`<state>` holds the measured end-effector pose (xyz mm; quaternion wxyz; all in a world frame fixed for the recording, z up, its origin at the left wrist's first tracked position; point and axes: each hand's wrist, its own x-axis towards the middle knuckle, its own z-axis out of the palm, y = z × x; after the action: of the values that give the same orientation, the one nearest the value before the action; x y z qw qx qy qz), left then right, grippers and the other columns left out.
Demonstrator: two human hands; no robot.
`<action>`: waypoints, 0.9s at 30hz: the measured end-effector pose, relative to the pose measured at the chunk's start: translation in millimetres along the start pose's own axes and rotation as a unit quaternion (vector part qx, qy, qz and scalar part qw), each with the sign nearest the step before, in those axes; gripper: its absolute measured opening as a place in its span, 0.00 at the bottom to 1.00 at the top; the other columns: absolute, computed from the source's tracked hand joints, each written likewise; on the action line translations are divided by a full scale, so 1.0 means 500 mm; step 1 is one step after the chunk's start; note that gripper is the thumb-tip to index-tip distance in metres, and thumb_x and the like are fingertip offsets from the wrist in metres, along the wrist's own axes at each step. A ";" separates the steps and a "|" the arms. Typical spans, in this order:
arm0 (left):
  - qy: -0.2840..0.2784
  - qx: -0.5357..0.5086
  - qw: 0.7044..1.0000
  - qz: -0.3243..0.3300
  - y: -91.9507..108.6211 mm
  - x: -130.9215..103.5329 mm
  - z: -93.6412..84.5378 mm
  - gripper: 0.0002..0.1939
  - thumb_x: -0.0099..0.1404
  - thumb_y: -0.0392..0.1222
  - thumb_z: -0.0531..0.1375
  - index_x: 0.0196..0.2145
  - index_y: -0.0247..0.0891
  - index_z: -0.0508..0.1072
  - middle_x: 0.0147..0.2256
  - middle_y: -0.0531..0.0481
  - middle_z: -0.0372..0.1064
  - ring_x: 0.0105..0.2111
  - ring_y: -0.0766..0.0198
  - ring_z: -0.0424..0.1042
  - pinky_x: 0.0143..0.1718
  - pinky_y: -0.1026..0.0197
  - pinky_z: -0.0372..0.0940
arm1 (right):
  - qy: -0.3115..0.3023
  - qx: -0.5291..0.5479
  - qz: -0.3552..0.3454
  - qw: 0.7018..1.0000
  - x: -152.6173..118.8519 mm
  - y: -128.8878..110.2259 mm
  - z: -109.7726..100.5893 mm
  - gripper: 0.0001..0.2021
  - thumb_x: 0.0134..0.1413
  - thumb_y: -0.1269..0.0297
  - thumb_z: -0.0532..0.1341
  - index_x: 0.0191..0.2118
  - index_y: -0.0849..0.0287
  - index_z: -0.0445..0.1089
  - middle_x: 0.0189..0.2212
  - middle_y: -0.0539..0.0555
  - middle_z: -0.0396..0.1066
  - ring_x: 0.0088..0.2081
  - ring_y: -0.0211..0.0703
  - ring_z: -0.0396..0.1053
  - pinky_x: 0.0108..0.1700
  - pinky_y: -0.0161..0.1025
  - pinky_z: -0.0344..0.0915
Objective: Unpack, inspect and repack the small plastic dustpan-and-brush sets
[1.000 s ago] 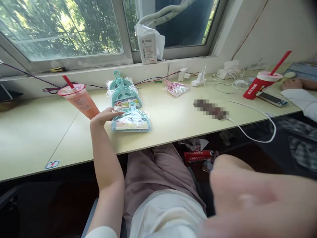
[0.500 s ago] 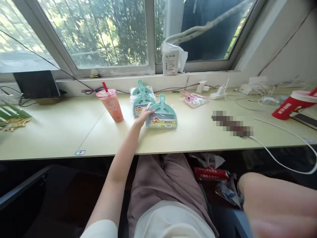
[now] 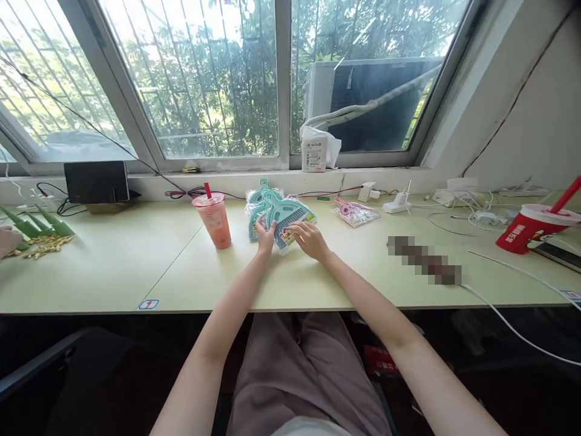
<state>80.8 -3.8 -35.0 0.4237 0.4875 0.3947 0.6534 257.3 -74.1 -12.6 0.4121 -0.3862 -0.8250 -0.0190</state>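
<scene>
Head view: your left hand (image 3: 264,235), at the eight o'clock edge of the teal plastic dustpan-and-brush set in clear film (image 3: 290,212), appears to pinch that edge between thumb and fingers. Your right hand (image 3: 311,239) lies at its five o'clock, fingers curled against the printed label; whether they pinch or merely rest, you cannot tell from here. The set is above the pale yellow tabletop (image 3: 290,284), askew, handle toward eleven o'clock, overlapping at least one matching teal set (image 3: 258,197) behind.

Risks, in judgement: slick film could slide from a light pinch; crinkled wrapping could catch and drag the rear set. A wide swing toward nine o'clock could topple the tall pink drink cup with red straw (image 3: 213,221).
</scene>
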 end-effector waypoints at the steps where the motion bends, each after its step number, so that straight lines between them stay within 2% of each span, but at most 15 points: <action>1: 0.027 0.022 0.999 0.018 -0.001 -0.002 0.002 0.33 0.63 0.48 0.63 0.60 0.43 0.54 0.60 0.37 0.59 0.62 0.54 0.60 0.63 0.51 0.56 | 0.012 0.002 0.013 1.000 0.001 0.013 0.007 0.13 0.67 0.60 0.50 0.47 0.55 0.69 0.46 0.60 0.72 0.49 0.50 0.69 0.49 0.44 0.65; 3: 0.072 0.050 0.995 0.048 -0.002 -0.007 0.008 0.32 0.64 0.49 0.62 0.60 0.42 0.54 0.58 0.36 0.61 0.60 0.54 0.64 0.61 0.53 0.59 | 0.038 0.023 0.061 0.997 -0.004 0.037 0.015 0.13 0.67 0.61 0.50 0.44 0.56 0.70 0.44 0.59 0.72 0.44 0.48 0.71 0.46 0.42 0.66; 6: 0.083 0.053 0.993 0.063 0.000 -0.012 0.015 0.32 0.65 0.49 0.60 0.61 0.43 0.51 0.61 0.36 0.59 0.61 0.56 0.63 0.61 0.55 0.59 | 0.056 0.136 0.179 0.973 -0.014 0.067 0.023 0.15 0.66 0.57 0.51 0.34 0.57 0.70 0.36 0.57 0.73 0.36 0.44 0.72 0.41 0.39 0.67; 8: 0.079 0.031 0.995 0.057 0.004 -0.015 0.017 0.33 0.64 0.47 0.60 0.62 0.44 0.51 0.62 0.38 0.58 0.61 0.57 0.63 0.61 0.55 0.60 | 0.062 0.263 0.276 0.922 -0.013 0.081 0.028 0.16 0.64 0.53 0.55 0.31 0.58 0.70 0.31 0.55 0.73 0.34 0.42 0.72 0.38 0.38 0.68; 10: 0.062 -0.003 0.998 0.028 0.010 -0.017 0.017 0.33 0.63 0.47 0.62 0.61 0.46 0.52 0.61 0.40 0.60 0.60 0.56 0.65 0.58 0.55 0.63 | 0.075 0.379 0.353 0.852 -0.006 0.091 0.034 0.14 0.58 0.52 0.62 0.32 0.58 0.71 0.30 0.53 0.74 0.31 0.40 0.73 0.36 0.37 0.70; 11: 0.045 -0.020 0.999 0.002 0.013 -0.018 0.017 0.32 0.62 0.47 0.62 0.60 0.46 0.54 0.60 0.41 0.62 0.58 0.55 0.67 0.56 0.55 0.65 | 0.083 0.422 0.374 0.822 -0.003 0.094 0.035 0.13 0.55 0.53 0.65 0.33 0.59 0.71 0.30 0.53 0.74 0.31 0.38 0.73 0.37 0.36 0.70; 13: -0.012 -0.042 0.997 -0.060 0.018 -0.021 0.017 0.31 0.59 0.49 0.65 0.57 0.46 0.59 0.56 0.42 0.67 0.53 0.53 0.71 0.49 0.53 0.70 | 0.104 0.470 0.390 0.785 0.002 0.098 0.033 0.10 0.51 0.59 0.69 0.33 0.59 0.71 0.31 0.51 0.75 0.31 0.36 0.73 0.39 0.35 0.71; 16: -0.122 -0.030 0.984 -0.126 0.023 -0.025 0.020 0.28 0.52 0.55 0.68 0.47 0.39 0.70 0.45 0.42 0.75 0.45 0.52 0.75 0.45 0.53 0.71 | 0.157 0.471 0.428 0.755 0.002 0.106 0.020 0.07 0.51 0.66 0.68 0.33 0.59 0.69 0.30 0.49 0.75 0.28 0.33 0.72 0.38 0.34 0.72; 19: -0.186 0.003 0.974 -0.128 0.024 -0.027 0.025 0.29 0.50 0.63 0.67 0.39 0.35 0.74 0.36 0.42 0.76 0.40 0.54 0.76 0.45 0.53 0.71 | 0.190 0.467 0.462 0.729 0.000 0.113 -0.001 0.06 0.53 0.68 0.67 0.34 0.58 0.68 0.28 0.48 0.75 0.27 0.35 0.73 0.37 0.37 0.74; 22: -0.151 0.014 0.982 -0.109 0.023 -0.019 0.027 0.30 0.52 0.66 0.65 0.37 0.35 0.74 0.32 0.42 0.76 0.37 0.55 0.77 0.41 0.54 0.72 | 0.206 0.484 0.456 0.718 0.001 0.116 -0.019 0.07 0.53 0.70 0.67 0.34 0.58 0.68 0.27 0.49 0.76 0.27 0.38 0.74 0.39 0.40 0.75; 27: 0.004 0.016 0.998 -0.067 0.018 0.007 0.020 0.22 0.60 0.60 0.60 0.34 0.36 0.72 0.32 0.44 0.75 0.32 0.61 0.75 0.33 0.60 0.71 | 0.169 0.491 0.424 0.742 0.005 0.111 -0.034 0.09 0.49 0.69 0.70 0.35 0.59 0.70 0.27 0.51 0.77 0.27 0.40 0.74 0.37 0.41 0.75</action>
<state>88.4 -2.6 -23.5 0.4570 0.4640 0.4386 0.6193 303.9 -39.7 -15.3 0.6431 -0.4307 -0.3881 0.5003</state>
